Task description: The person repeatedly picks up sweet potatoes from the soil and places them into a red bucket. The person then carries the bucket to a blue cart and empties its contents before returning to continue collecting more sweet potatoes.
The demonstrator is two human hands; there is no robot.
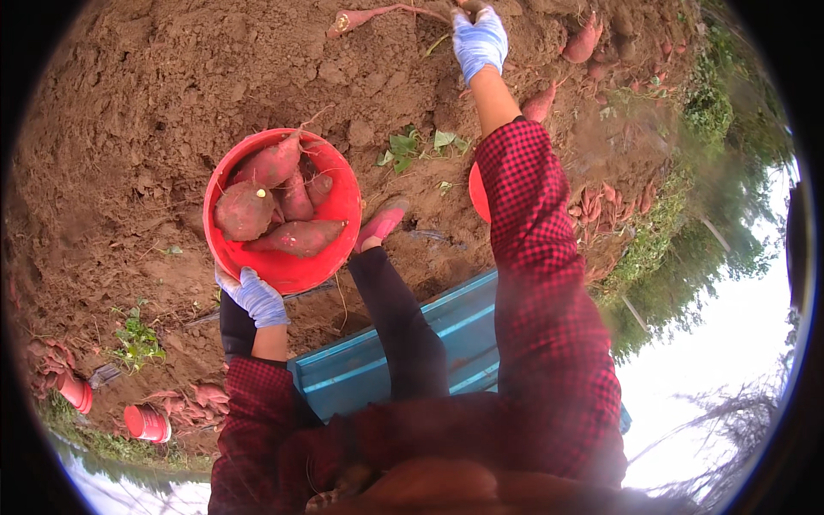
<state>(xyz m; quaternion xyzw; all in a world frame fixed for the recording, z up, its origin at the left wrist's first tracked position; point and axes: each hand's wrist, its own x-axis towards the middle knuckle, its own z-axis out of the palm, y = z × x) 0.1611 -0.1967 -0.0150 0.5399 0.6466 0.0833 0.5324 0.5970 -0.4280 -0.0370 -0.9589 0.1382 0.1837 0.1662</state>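
Observation:
My left hand [256, 299], in a white-and-blue work glove, grips the near rim of a red plastic bucket [353, 193]. Several sweet potatoes lie inside, among them a round one [243, 211] and a tapered one [299, 238]. My right hand [479, 40], gloved alike, reaches out to the soil at the top edge of the view. Beside its fingers ends the long thin root of a slender sweet potato [351, 21]. The fingertips are partly cut off by the frame, so whether they hold the root is unclear.
A second red bucket [477, 193] is mostly behind my right sleeve. Sweet potatoes [582, 42] lie on the soil to the right. A blue crate [463, 322] sits under me. More red buckets [147, 423] and sweet potato piles [199, 402] stand lower left.

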